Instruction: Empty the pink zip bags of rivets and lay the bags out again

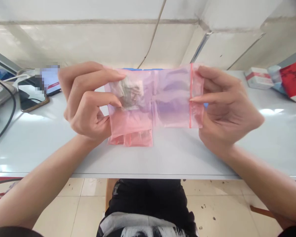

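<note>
A see-through pink zip-lock bag [172,112] is stretched sideways above the table, its red seal strip at the right end. My left hand [88,102] is closed on its left end, fingers in front. At those fingertips a small clear packet [133,93] shows in the bag, holding small greyish pieces too blurred to name. My right hand [224,105] is closed on the right end, pinching beside the seal strip. Below the held bag, more pink zip-lock bags [140,138] lie on the table. Something blue behind the held bag is mostly hidden.
The light grey table [175,158] reaches to a pale wall. At the left are a phone [32,95], another device with a lit screen [51,79] and a black cable [11,115]. A white box [259,78] and a red package [294,79] stand at the far right.
</note>
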Action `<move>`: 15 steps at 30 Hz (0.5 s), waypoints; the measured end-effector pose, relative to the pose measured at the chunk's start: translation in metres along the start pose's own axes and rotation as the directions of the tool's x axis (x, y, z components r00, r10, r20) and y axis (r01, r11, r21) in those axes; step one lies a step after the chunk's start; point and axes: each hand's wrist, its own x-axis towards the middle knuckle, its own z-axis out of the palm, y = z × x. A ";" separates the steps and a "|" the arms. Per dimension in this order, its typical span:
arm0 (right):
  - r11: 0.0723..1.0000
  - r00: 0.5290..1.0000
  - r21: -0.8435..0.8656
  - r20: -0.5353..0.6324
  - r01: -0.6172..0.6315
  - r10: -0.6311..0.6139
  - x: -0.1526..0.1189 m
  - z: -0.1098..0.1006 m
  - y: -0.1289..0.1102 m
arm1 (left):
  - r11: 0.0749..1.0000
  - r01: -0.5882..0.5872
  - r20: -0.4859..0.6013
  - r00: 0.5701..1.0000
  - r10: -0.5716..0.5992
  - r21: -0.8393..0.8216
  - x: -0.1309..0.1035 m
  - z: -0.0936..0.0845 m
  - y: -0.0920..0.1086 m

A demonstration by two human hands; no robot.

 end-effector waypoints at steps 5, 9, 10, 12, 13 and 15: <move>0.998 0.997 -0.008 -0.053 -0.059 0.058 -0.002 0.002 -0.004 | 0.805 0.538 0.568 0.755 -0.327 -0.251 0.002 0.006 0.010; 0.972 0.971 -0.012 -0.051 -0.236 0.235 -0.004 -0.005 -0.003 | 0.681 0.631 0.617 0.717 -0.326 -0.373 0.006 0.006 0.018; 0.946 0.947 0.054 -0.024 -0.318 0.320 -0.002 -0.007 -0.002 | 0.667 0.633 0.607 0.724 -0.328 -0.394 0.007 0.004 0.018; 0.840 0.873 0.238 0.132 -0.489 0.470 0.002 -0.012 0.002 | 0.647 0.621 0.569 0.752 -0.332 -0.444 0.010 0.001 0.019; 0.773 0.833 0.312 0.239 -0.552 0.499 0.004 -0.014 0.003 | 0.642 0.604 0.532 0.776 -0.339 -0.473 0.012 0.001 0.019; 0.703 0.785 0.372 0.419 -0.606 0.456 0.009 -0.017 0.005 | 0.641 0.549 0.433 0.831 -0.350 -0.536 0.013 0.001 0.022</move>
